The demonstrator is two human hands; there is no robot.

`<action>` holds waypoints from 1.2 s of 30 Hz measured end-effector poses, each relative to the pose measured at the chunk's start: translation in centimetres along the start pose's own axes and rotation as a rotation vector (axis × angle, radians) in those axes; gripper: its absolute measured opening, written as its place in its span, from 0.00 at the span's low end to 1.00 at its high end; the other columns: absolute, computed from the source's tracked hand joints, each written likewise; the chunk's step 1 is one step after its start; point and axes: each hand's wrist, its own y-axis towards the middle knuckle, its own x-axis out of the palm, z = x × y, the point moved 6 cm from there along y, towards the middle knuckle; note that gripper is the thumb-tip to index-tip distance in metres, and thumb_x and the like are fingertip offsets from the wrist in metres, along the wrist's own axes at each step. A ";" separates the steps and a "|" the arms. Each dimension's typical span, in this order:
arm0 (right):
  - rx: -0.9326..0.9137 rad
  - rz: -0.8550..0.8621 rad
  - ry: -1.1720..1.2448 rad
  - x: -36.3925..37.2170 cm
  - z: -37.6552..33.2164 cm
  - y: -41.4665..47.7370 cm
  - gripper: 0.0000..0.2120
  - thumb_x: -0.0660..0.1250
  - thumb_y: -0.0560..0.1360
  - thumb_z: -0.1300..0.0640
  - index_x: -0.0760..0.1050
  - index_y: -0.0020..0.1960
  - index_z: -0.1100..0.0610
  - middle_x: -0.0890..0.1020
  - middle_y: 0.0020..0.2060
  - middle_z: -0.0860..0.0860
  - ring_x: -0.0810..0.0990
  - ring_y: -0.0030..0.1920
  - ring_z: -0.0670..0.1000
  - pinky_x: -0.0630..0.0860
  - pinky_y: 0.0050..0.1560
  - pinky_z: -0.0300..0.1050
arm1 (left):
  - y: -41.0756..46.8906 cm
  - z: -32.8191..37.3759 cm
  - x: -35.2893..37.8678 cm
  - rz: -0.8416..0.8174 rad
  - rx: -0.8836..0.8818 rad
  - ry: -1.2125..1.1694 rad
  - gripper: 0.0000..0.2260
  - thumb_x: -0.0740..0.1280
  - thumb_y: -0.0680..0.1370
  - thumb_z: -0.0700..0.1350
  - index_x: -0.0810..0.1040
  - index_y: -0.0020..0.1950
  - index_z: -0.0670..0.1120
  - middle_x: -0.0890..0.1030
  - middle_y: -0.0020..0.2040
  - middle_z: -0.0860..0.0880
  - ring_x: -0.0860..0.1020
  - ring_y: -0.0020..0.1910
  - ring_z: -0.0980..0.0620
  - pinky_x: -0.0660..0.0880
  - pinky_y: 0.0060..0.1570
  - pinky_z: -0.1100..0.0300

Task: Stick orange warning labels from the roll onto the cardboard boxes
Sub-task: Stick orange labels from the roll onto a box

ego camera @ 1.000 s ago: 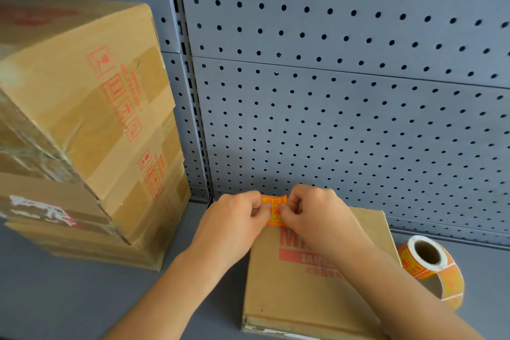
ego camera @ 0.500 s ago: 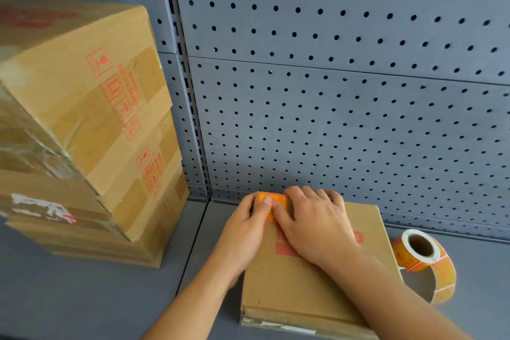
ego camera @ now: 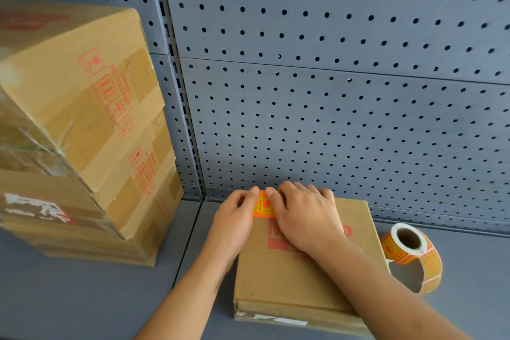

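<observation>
A flat cardboard box [ego camera: 292, 279] with red print lies on the grey shelf in front of me. An orange warning label [ego camera: 262, 205] lies on its far left corner. My left hand [ego camera: 234, 221] rests on the label's left edge and my right hand [ego camera: 306, 215] lies flat on the box with its fingers on the label's right edge. Both palms face down, fingers spread, holding nothing. The roll of orange labels [ego camera: 408, 247] stands on the shelf just right of the box, a loose strip of it curling toward me.
A stack of larger taped cardboard boxes [ego camera: 82, 132] fills the left side of the shelf [ego camera: 96, 298]. A grey pegboard wall [ego camera: 331, 91] rises right behind the flat box. An upright slotted post [ego camera: 176, 85] divides the wall.
One second ago both hands held the label pinched above the box. They lowered it onto the far left corner and now lie flat on it.
</observation>
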 end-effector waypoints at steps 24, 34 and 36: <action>0.475 -0.059 0.927 -3.8 12.4 -10.1 0.16 0.65 0.81 0.49 0.72 0.68 0.41 0.80 0.61 0.40 0.79 0.57 0.40 0.73 0.55 0.44 | -6.9 -1.9 -1.4 -0.337 -0.039 0.000 0.09 0.63 0.82 0.57 0.75 0.62 0.66 0.83 0.51 0.73 0.80 0.49 0.75 0.70 0.49 0.69; 0.211 -0.022 1.082 -3.9 10.6 -13.2 0.24 0.69 0.78 0.55 0.68 0.68 0.34 0.83 0.54 0.34 0.82 0.55 0.36 0.81 0.44 0.36 | -8.7 -0.8 -2.1 -0.297 0.255 0.037 0.23 0.68 0.81 0.43 0.69 0.72 0.63 0.82 0.62 0.65 0.79 0.61 0.66 0.76 0.54 0.71; 0.150 0.034 1.055 -3.8 10.7 -13.6 0.31 0.70 0.77 0.60 0.64 0.71 0.35 0.82 0.59 0.37 0.80 0.61 0.40 0.80 0.56 0.41 | -8.5 -1.2 -2.2 -0.289 0.308 0.081 0.28 0.69 0.80 0.40 0.66 0.76 0.60 0.81 0.64 0.63 0.78 0.64 0.64 0.76 0.57 0.71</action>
